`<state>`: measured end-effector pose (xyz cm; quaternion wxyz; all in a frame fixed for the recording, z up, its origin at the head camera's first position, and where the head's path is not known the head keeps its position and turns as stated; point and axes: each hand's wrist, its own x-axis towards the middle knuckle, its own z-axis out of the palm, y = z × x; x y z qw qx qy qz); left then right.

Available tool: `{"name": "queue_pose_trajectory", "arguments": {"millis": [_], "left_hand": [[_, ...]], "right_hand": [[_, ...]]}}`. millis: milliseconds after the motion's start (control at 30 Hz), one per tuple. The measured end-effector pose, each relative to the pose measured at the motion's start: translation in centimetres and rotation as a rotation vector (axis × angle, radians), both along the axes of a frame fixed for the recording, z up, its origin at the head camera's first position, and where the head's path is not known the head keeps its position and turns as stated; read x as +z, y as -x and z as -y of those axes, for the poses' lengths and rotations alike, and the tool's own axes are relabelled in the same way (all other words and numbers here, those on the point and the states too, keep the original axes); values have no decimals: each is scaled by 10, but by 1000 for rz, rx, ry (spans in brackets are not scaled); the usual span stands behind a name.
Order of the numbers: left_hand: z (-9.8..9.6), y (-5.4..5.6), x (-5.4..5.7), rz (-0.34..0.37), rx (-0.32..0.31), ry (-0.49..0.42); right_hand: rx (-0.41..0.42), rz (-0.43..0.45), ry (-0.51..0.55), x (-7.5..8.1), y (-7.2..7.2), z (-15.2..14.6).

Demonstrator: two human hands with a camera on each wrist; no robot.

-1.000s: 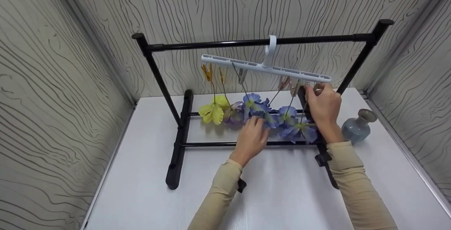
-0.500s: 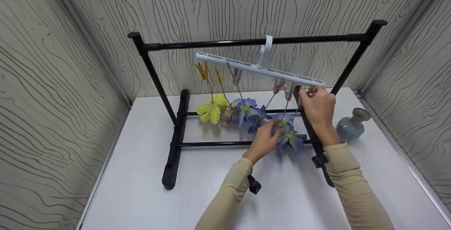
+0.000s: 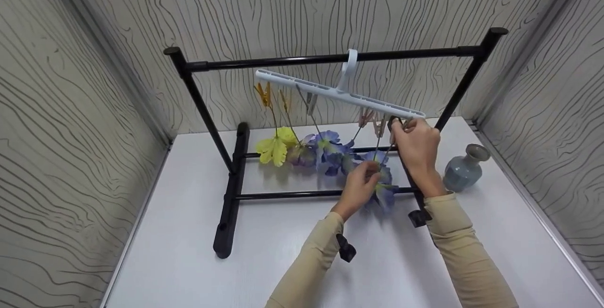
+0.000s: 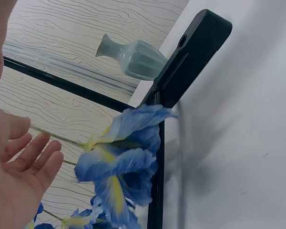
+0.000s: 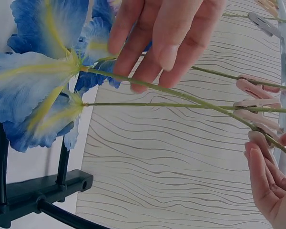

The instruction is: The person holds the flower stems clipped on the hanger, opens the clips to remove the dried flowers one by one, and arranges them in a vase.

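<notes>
My right hand (image 3: 417, 145) pinches a pale clothespin (image 5: 258, 137) at the low right end of the light-blue hanger (image 3: 339, 95). The green stem (image 5: 181, 97) of a blue artificial iris (image 4: 126, 164) runs through that clothespin, its bloom hanging downward. Beside this stem is my left hand (image 3: 359, 187), its fingers loosely extended close above the bloom; in the right wrist view its fingertips overlap the stem. Other clothespins along the hanger hold more flowers head-down: a yellow one (image 3: 272, 150) at the left, then purple and blue (image 3: 326, 145) ones.
The hanger hooks over the top bar (image 3: 406, 55) of a black rack and tilts down to the right. The rack's feet (image 3: 231, 213) and lower bars stand on the white table (image 3: 188, 284). A grey-blue vase (image 3: 463, 172) stands at right, near patterned walls.
My left hand has moved right from the middle blooms to the rightmost blue flowers, which have shifted beside it. My right hand stays at the hanger's right end. The head view has shifted slightly.
</notes>
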<state>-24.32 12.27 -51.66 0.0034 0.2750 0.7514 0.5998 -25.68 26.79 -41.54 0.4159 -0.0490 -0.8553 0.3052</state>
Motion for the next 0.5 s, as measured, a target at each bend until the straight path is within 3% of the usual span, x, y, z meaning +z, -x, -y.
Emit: {"name": "queue_pose_trajectory", "arguments": {"millis": [267,500], "left_hand": [[0,-3,-4,-138,44,68],[3,-4,-4,-194,76,122]], "right_hand": [[4,-19,30,-1,2,2],[2,83,64,-1,2,6]]}}
